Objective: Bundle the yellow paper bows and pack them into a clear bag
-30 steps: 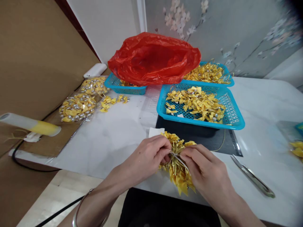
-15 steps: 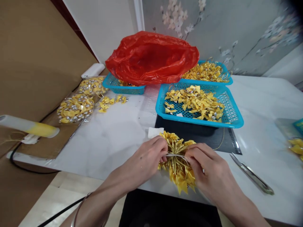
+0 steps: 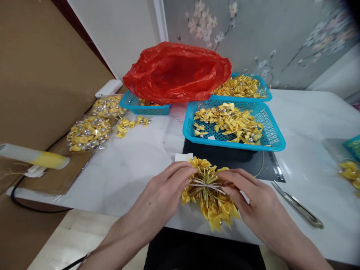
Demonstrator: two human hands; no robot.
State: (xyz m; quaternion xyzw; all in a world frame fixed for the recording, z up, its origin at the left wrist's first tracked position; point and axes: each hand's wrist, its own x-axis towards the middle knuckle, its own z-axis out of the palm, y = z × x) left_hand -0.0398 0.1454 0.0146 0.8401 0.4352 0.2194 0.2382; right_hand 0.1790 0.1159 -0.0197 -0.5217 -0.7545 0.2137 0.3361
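Bright even light; wide-angle warp, soft edges.

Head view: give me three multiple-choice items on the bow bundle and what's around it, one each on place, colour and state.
1. Where do the scissors lie?
A. in the near basket
B. on the table, right of the right hand
C. on the red bag

2. What colour is the near basket?
A. blue
B. red
C. white

3. How is the bow bundle held?
A. lying untouched
B. left hand only
C. between both hands, a white tie around its middle

Answers:
1 B: the blades rest on the table beside the right hand.
2 A: its rim and mesh are blue; the bag is the red thing.
3 C: left hand and right hand pinch the tie from either side.
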